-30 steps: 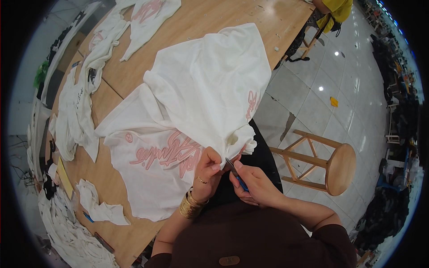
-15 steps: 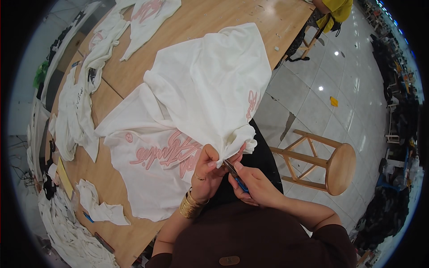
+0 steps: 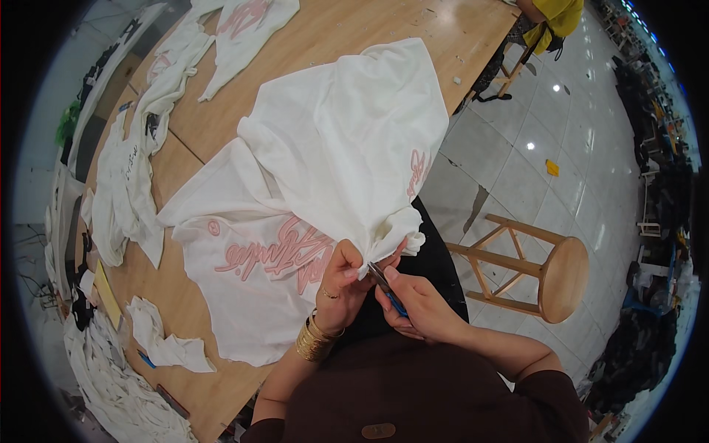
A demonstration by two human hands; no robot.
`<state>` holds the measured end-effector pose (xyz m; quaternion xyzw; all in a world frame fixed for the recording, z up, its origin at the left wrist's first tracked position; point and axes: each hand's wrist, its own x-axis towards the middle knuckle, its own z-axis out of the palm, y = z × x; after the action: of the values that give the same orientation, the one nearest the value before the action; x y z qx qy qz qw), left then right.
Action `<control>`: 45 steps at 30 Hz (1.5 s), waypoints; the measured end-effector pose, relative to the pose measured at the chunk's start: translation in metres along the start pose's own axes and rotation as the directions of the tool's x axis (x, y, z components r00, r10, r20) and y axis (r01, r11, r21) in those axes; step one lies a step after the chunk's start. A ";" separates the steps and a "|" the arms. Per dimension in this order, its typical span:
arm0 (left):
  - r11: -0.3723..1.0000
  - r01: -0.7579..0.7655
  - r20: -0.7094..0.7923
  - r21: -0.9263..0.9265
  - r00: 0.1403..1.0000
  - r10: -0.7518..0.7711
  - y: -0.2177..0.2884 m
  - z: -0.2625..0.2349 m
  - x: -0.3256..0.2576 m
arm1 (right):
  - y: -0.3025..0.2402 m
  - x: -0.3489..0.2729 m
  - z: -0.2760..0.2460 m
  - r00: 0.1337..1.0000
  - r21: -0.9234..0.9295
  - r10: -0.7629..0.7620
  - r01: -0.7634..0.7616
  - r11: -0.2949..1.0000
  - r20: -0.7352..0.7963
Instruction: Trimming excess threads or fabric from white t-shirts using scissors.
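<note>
A: Clock centred on the hands, 12 at top of view. Change since one second earlier?
B: Slight. Left hand [image 3: 341, 286] had shifted a little toward 10 o'clock; right hand [image 3: 425, 305] and snips [image 3: 390, 289] a touch toward 9. Stool [image 3: 563, 280], at 3 o'clock, had stayed put.
A: Hand states?
B: Left: narrow, thumb and fingers pinching the gathered edge of the white garment [image 3: 347, 125]. Right: closed round the blue-handled snips, tips at the cloth beside the left fingertips. Blade gap: could not tell.
A: Garment position?
B: Spread across the table [image 3: 443, 37] toward 12 o'clock, gathered end up in the left hand. Pink script showed at 1 o'clock.
A: Containers?
B: Could not tell whether the white pile [image 3: 122, 384] at 8 o'clock sat in one. Scraps [image 3: 177, 351] lay on the table between 8 and 9; other garments [image 3: 122, 199] between 9 and 10.
</note>
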<state>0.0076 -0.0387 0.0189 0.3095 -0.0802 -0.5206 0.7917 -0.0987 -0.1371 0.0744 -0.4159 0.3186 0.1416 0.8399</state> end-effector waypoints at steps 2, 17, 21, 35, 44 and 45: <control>1.000 0.015 0.008 0.013 1.000 -0.015 0.001 0.000 0.000 | 0.000 0.000 0.000 1.000 -0.007 0.001 -0.001 1.000 -0.003; 0.997 0.023 0.061 -0.076 0.998 -0.018 -0.002 -0.008 -0.002 | 0.000 0.000 -0.002 1.000 0.018 -0.024 0.024 1.000 -0.002; 0.994 -0.005 0.044 -0.111 0.999 0.010 -0.002 -0.005 -0.001 | -0.001 -0.003 -0.002 1.000 -0.084 -0.026 0.026 0.996 0.008; 0.993 0.002 0.053 -0.116 0.999 0.004 -0.004 -0.008 -0.001 | 0.001 -0.001 -0.002 1.000 -0.052 -0.017 0.017 0.998 0.006; 0.994 0.011 0.071 -0.111 0.997 -0.003 -0.010 -0.020 -0.005 | 0.002 0.001 0.000 1.000 0.011 0.004 -0.004 1.000 -0.025; 0.994 0.011 0.071 -0.112 0.998 -0.003 -0.009 -0.019 -0.005 | 0.002 0.000 -0.001 1.000 -0.016 -0.012 0.012 1.000 -0.022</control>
<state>0.0068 -0.0296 -0.0004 0.2463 -0.0775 -0.5377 0.8027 -0.1002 -0.1366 0.0730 -0.4261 0.3240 0.1345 0.8339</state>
